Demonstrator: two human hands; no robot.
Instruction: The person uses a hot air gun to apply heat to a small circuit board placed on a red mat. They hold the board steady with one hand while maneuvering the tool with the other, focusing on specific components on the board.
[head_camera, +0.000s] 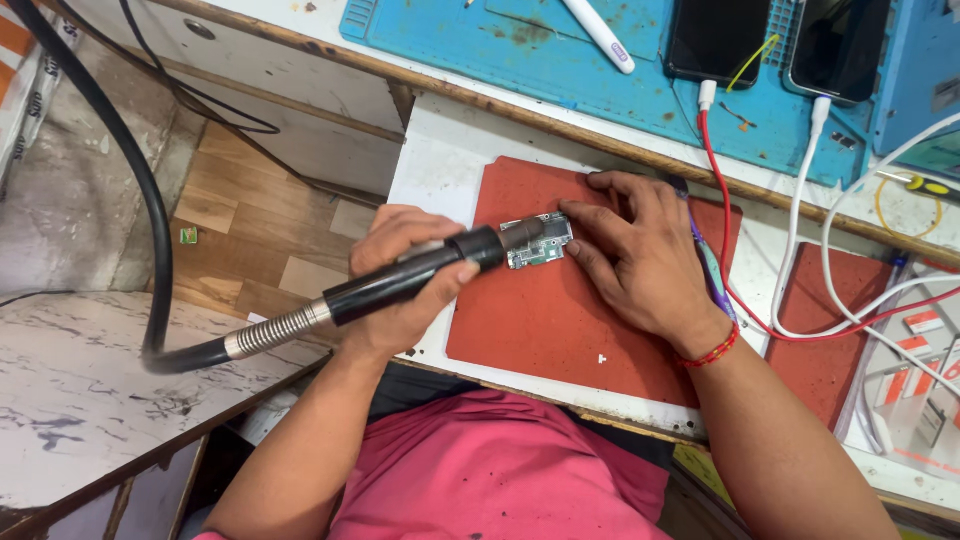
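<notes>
Hot-air handpiece (400, 283), black with a ribbed metal collar and a thick hose, is gripped in the left hand (405, 280), all fingers curled shut around its barrel, thumb on top. Its nozzle is aimed at a small green circuit board (537, 241), which is lying on a red mat (540, 320) just beyond the left fingertips. The board is pinned flat by the right hand (640, 255), whose fingers are spread open rather than closed; the index fingertip is pressed to the board's far edge and nothing is grasped. A purple-handled tool (712, 270) is seen beside the right little finger, with red and white cables (800, 250) further out. The board is judged light, thin, stiff and fragile, likely to skid on the mat if nudged, so it is best held by its bare edges, away from the small components and the heated area.
</notes>
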